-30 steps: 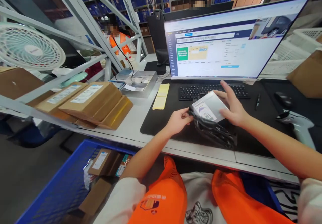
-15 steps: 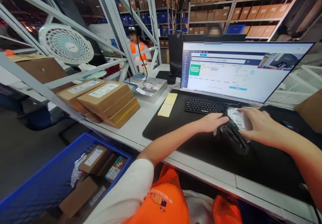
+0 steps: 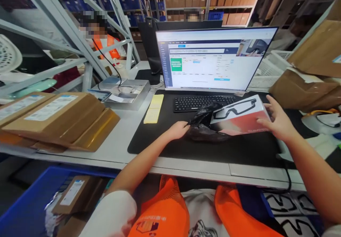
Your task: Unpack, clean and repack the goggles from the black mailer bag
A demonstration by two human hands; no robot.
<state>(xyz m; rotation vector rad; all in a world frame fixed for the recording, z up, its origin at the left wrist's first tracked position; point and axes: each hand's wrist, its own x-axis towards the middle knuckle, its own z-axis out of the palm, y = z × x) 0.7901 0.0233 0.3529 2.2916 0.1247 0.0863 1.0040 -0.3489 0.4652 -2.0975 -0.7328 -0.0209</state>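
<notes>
My right hand grips the right end of a white and red box printed with a pair of glasses. The box's left end is inside a black plastic bag. Pinched in my left hand is the bag's left side. Box and bag are over the black desk mat, in front of the keyboard. Left of the keyboard lies a yellow notepad.
A monitor stands behind the keyboard. Taped cartons are at the left; more brown parcels are at the right. Below the desk are a blue crate and several glasses boxes. A person in an orange vest sits beyond.
The box now shows partly out of the black bag, its right end in my right hand. My left hand has moved left with the bag. The view has turned right.
</notes>
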